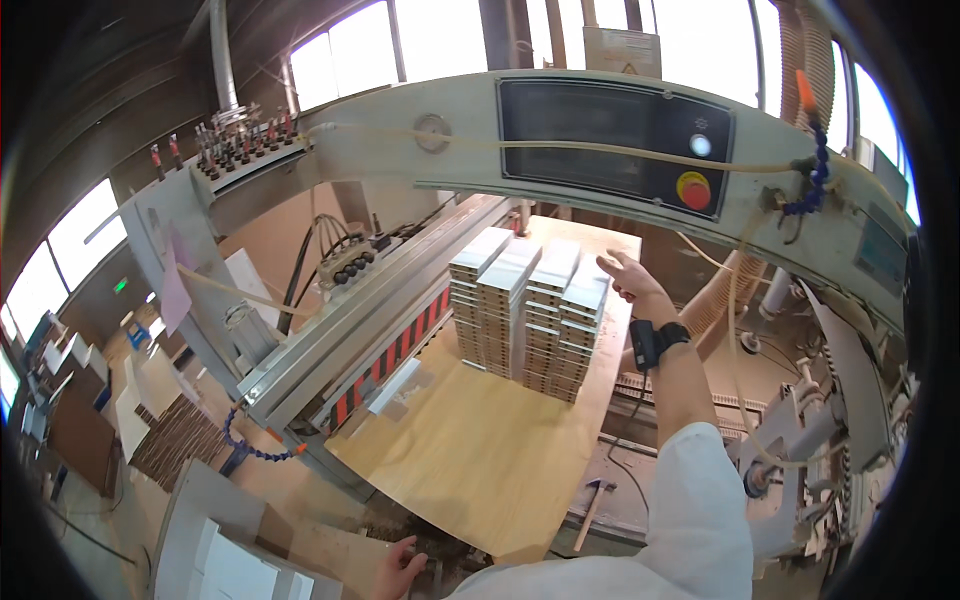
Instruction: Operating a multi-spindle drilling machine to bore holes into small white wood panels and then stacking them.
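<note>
Side by side on a wooden board (465, 455) stand several tall stacks of narrow, white-topped panel strips (510, 275) with brown layered edges. My right hand (630, 279) reaches to the far right corner of these stacks. Its index finger stretches toward the top strips while the other fingers are partly curled; whether it touches them I cannot tell. Nothing shows in its grasp, and a black device is strapped to that wrist. Low in the view, just off the board's near edge, my left hand (400, 567) is bare with its fingers loosely bent and apart.
Above the stacks arches a machine frame with a dark control panel (600, 140) and a red stop button (693, 190). A metal rail (375, 305) borders the board's left. A hammer (594, 512) lies at lower right. White panels (235, 565) rest at lower left.
</note>
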{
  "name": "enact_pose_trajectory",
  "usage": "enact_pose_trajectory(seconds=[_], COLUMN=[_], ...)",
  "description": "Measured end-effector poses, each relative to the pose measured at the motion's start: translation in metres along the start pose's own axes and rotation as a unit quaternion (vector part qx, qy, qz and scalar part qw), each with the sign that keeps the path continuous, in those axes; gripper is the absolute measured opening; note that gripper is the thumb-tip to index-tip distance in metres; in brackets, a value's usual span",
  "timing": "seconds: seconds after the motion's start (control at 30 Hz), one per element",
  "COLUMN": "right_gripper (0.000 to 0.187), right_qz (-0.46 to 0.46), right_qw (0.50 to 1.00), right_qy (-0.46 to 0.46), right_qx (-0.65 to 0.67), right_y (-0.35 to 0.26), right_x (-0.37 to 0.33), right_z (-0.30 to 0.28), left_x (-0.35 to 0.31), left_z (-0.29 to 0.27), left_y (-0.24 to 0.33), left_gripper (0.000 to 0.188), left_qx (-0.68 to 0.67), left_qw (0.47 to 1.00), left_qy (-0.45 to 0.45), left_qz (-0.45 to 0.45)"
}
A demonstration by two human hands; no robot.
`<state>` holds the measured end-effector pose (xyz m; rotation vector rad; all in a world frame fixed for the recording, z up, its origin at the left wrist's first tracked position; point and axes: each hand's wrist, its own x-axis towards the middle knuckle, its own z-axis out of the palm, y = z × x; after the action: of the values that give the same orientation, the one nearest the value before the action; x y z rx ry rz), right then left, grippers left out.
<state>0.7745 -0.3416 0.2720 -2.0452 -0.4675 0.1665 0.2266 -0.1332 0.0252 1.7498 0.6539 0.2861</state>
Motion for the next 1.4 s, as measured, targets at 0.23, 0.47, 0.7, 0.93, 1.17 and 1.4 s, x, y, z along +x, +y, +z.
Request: enact_pose_trajectory(seconds=[0.23, 0.47, 0.7, 0.93, 1.17, 1.4], right_gripper=[0.037, 0.047, 0.092, 0.091, 0.091, 0.069], right_qz=[-0.025, -0.003, -0.123, -0.111, -0.09, -0.128], right_qw=[0.99, 0.999, 0.921, 0.956, 0.924, 0.957], right_qy=[0.02, 0.045, 0.025, -0.037, 0.058, 0.049], right_qx=[0.139, 0.004, -0.369, -0.268, -0.367, -0.255], right_y=[0.033, 0.027, -0.037, -0.015, -0.049, -0.019], right_x=[0.014, 0.01, -0.035, -0.031, -0.048, -0.032], right_z=[0.001, -0.008, 0.047, 0.009, 0.072, 0.008], left_x=[-0.018, 0.01, 0.019, 0.013, 0.035, 0.079], left_z=[0.018, 0.027, 0.027, 0.025, 0.023, 0.003], left_y=[-0.009, 0.012, 0.012, 0.0, 0.009, 0.065], left_gripper=[0.04, 0.039, 0.037, 0.037, 0.023, 0.019], left_qx=[-0.079, -0.15, -0.136, -0.204, -0.149, -0.015], left_qw=[0.995, 0.987, 0.988, 0.974, 0.985, 0.996], left_qy=[0.006, -0.045, -0.072, -0.074, -0.083, -0.036], left_qz=[-0.065, -0.047, -0.036, -0.065, -0.03, 0.084])
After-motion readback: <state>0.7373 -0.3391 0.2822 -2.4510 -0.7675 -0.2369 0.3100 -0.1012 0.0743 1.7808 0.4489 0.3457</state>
